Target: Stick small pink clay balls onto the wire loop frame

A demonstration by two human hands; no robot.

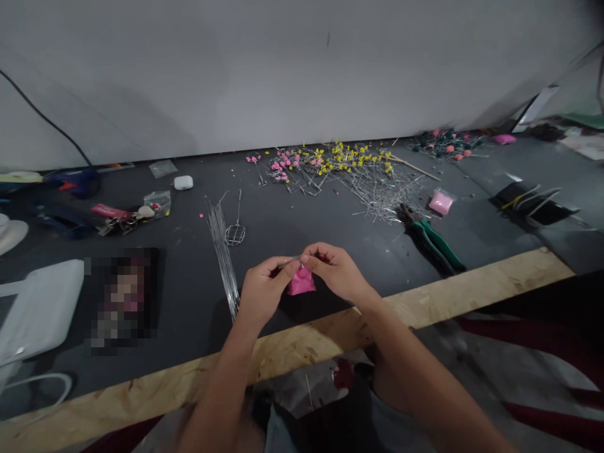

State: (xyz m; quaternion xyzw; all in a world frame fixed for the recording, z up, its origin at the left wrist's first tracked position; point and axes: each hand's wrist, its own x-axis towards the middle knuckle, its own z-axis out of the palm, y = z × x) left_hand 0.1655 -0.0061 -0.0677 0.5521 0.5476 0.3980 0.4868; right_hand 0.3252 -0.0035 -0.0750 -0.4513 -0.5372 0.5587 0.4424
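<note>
A small clear bag with bright pink stuff in it (302,281) hangs between my two hands, just above the front part of the dark table. My left hand (267,283) pinches the bag's top edge from the left. Close beside it, my right hand (335,270) pinches the same edge from the right. The fingertips nearly meet, and they partly hide the bag's opening. To the left of my left hand lies a bundle of thin metal wires (221,251). A wire piece with a round grid head (235,234) rests next to the bundle.
Pliers with green handles (431,242) lie right, near a pink packet (441,201). Loose wires (384,192) and yellow-tipped wires (349,157) pile up at the back. Left are keys (120,221), a white case (184,182) and a white device (44,308). A wooden strip (302,343) edges the table.
</note>
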